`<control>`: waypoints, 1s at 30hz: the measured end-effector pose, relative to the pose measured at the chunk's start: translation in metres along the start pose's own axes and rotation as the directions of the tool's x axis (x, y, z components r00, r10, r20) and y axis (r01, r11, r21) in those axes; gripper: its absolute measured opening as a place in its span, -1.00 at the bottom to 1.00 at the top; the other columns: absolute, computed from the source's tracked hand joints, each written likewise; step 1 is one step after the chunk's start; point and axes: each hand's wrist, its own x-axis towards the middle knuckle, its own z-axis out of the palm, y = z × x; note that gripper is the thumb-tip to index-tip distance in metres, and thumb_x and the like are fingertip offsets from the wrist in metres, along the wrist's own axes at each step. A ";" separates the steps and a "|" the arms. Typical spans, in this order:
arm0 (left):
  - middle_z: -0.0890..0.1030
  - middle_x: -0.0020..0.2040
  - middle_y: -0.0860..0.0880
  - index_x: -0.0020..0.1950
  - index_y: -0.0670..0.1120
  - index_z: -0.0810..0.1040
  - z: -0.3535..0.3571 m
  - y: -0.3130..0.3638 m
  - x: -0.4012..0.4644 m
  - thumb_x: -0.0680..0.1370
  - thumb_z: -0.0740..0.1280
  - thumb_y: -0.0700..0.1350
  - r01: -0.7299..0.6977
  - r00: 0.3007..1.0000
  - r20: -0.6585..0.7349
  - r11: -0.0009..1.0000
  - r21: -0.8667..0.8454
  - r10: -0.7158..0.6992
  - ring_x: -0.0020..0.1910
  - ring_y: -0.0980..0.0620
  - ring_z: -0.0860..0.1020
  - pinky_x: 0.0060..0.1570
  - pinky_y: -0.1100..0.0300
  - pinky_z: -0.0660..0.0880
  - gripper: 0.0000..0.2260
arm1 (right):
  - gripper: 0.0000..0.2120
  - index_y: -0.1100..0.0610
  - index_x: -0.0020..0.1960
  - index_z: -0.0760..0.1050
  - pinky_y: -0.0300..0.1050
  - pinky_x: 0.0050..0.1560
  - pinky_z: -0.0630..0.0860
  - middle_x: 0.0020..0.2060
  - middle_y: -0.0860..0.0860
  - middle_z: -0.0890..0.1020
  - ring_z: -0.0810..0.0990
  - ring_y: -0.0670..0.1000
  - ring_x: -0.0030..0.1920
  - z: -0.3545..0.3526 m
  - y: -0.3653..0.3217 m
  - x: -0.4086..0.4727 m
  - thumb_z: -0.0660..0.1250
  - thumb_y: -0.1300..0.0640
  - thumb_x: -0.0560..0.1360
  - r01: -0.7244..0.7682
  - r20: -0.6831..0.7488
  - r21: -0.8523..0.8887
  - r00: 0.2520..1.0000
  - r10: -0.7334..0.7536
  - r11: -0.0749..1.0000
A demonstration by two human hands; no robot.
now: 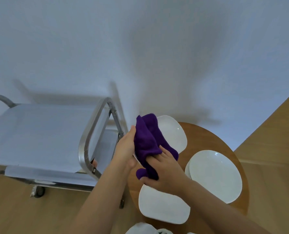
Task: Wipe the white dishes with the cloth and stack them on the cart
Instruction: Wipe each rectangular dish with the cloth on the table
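My left hand (125, 147) holds a white plate (172, 132) by its left edge, lifted and tilted over the round wooden table (207, 139). A purple cloth (147, 142) is draped over the near part of that plate. My right hand (165, 171) grips the cloth and presses it against the plate. A stack of white plates (214, 174) sits on the right of the table, and one more white plate (162, 208) lies at the front, partly under my right wrist. The cart (39, 132) stands to the left with nothing on its grey top.
The cart's steel handle (89, 132) rises between the cart top and my left hand. A lower cart shelf (106, 142) shows behind the handle. White objects (140, 228) show at the bottom edge. A pale wall is behind, wood floor all around.
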 end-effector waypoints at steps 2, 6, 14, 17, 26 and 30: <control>0.66 0.08 -0.16 0.19 -0.10 0.55 -0.004 0.000 0.002 0.58 0.26 0.11 0.098 0.994 0.063 0.993 -0.062 -0.095 0.03 -0.15 0.62 -0.18 0.03 0.61 -0.66 | -0.62 0.12 -0.01 0.54 -0.16 0.06 0.52 -0.13 -0.01 0.66 0.62 -0.02 -0.12 -0.001 0.009 -0.006 0.58 0.13 0.23 0.060 -0.098 -0.116 0.993 -0.072 0.991; 0.67 0.05 -0.22 0.22 -0.15 0.52 -0.020 0.001 0.005 0.54 0.24 0.21 0.169 0.970 0.191 0.983 -0.077 -0.152 -0.04 -0.16 0.66 -0.23 0.02 0.62 -0.52 | -0.83 0.17 -0.12 0.57 -0.41 -0.15 0.45 -0.28 -0.02 0.65 0.61 -0.06 -0.30 -0.015 0.010 -0.006 0.50 0.27 0.32 -0.048 -0.212 0.064 0.975 0.061 0.997; 0.60 0.17 0.06 0.22 0.13 0.47 -0.061 -0.022 0.013 0.41 0.31 0.35 -0.158 0.909 0.416 0.903 0.400 -0.026 0.16 0.07 0.56 0.04 0.18 0.49 -0.52 | -0.53 -0.10 0.03 0.47 -0.27 -0.24 0.57 -0.18 -0.17 0.66 0.65 -0.11 -0.13 -0.068 0.012 0.006 0.45 -0.17 0.16 -0.407 0.137 0.855 0.774 0.618 0.320; 0.65 0.11 -0.09 0.31 -0.11 0.41 -0.064 -0.037 0.006 0.23 0.55 0.26 0.000 0.818 0.562 0.976 0.220 -0.127 0.11 -0.10 0.62 0.00 0.09 0.57 -0.20 | -0.58 -0.02 0.03 0.47 -0.21 -0.31 0.57 -0.25 -0.08 0.68 0.67 -0.04 -0.21 -0.068 0.016 0.010 0.43 -0.13 0.22 -0.311 0.153 0.947 0.653 0.742 0.078; 0.66 0.01 -0.12 0.08 -0.05 0.61 -0.043 -0.031 -0.007 0.24 0.51 -0.17 -0.025 0.812 0.577 0.982 0.186 -0.088 0.01 -0.10 0.65 -0.13 0.09 0.59 -0.58 | -0.88 -0.10 -0.02 0.34 -0.10 -0.08 0.45 -0.13 -0.10 0.50 0.50 -0.05 -0.10 -0.051 0.032 0.015 0.14 -0.13 0.57 -0.476 -0.132 0.839 0.290 0.948 0.263; 0.60 0.11 -0.18 0.17 -0.08 0.54 -0.040 -0.026 -0.008 0.21 0.47 -0.14 -0.107 0.881 0.463 0.912 0.397 -0.098 0.14 -0.19 0.57 -0.01 -0.02 0.60 -0.49 | -0.91 -0.19 -0.05 0.36 -0.19 -0.04 0.45 0.06 0.00 0.45 0.47 0.01 0.05 -0.058 0.026 0.022 0.25 -0.01 0.52 -0.513 -0.445 0.549 0.488 0.751 0.659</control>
